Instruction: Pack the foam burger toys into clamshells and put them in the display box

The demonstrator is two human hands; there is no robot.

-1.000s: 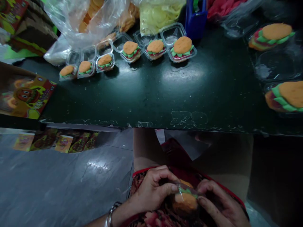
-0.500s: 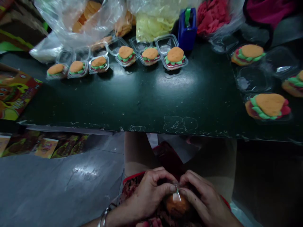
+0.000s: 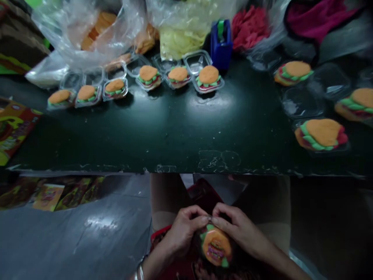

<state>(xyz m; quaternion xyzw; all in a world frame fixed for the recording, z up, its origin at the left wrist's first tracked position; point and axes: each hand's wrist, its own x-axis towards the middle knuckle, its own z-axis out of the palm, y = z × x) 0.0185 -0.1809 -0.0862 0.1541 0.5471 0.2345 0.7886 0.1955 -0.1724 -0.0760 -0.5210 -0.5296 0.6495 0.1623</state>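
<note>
Low over my lap, a burger-shaped piece (image 3: 214,236) hangs in what looks like a clear plastic box. Its orange top faces me with a printed burger label on it, and green leaf edges stick out. My left hand (image 3: 184,229) pinches the upper edge of the box from the left. From the other side, the thumb and fingers of my right hand (image 3: 237,227) press together at the same spot. Both sets of fingertips nearly meet, hiding that edge.
On the dark green table (image 3: 163,136) stands a row of burgers in open clear boxes (image 3: 208,76). More burgers (image 3: 322,134) lie at the right. Behind are a blue tape dispenser (image 3: 221,44) and bags of yellow (image 3: 183,41) and red pieces (image 3: 250,29). A printed carton (image 3: 17,128) stands left.
The burger in my hands has turned, so its labelled top and green edges now show. My hands have moved slightly up and left. The table view has shifted left and down.
</note>
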